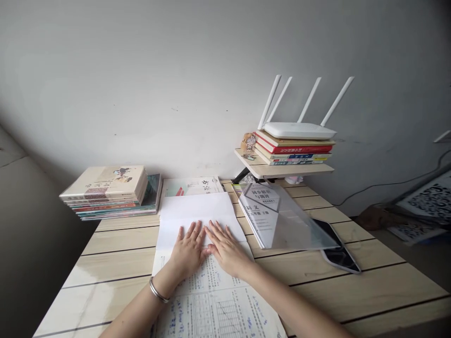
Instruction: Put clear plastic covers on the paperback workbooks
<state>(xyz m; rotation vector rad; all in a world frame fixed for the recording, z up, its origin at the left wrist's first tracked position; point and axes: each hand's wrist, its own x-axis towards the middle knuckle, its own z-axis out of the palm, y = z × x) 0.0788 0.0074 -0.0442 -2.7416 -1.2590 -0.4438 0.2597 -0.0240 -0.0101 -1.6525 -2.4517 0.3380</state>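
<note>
My left hand (188, 251) and my right hand (227, 249) lie flat side by side, fingers stretched out, on a large sheet of paper (211, 300) with blue handwriting and printed tables. The top part of this sheet is folded over, showing a blank white flap (197, 213), and both hands press on its lower edge. A silver bracelet (157, 291) circles my left wrist. Neither hand holds anything.
A pile of books (109, 192) sits at the desk's back left. A booklet (192, 186) lies behind the sheet. To the right lie a clear plastic folder (282, 218) and a dark tablet (338, 251). A small shelf (282, 170) carries books and a white router (299, 129).
</note>
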